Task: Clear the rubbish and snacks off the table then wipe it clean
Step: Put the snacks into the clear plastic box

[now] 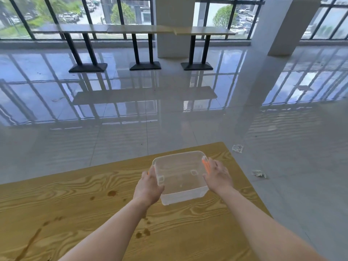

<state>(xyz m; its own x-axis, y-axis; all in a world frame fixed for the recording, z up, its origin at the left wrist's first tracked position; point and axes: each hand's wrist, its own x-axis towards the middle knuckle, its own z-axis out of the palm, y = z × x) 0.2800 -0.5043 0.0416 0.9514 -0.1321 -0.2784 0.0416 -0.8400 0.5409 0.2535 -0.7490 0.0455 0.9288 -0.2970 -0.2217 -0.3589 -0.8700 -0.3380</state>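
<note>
**Hands on the clear tub (pixel 180 178)**

Left hand (pixel 148 187) and right hand (pixel 218 176) each grip a side of it, over the desk's (pixel 94 194) far corner. Snacks seem cleared; next, set it aside and wipe off the brown stains (pixel 112 193).

No legible text, label, brand, number or sign anywhere. Nothing printed to read on the clear plastic box (pixel 180 178) sitting on the table (pixel 75 204). Two crumpled wrappers (pixel 237 148) on the floor just right of the table, too small and blurred to read any print.
</note>
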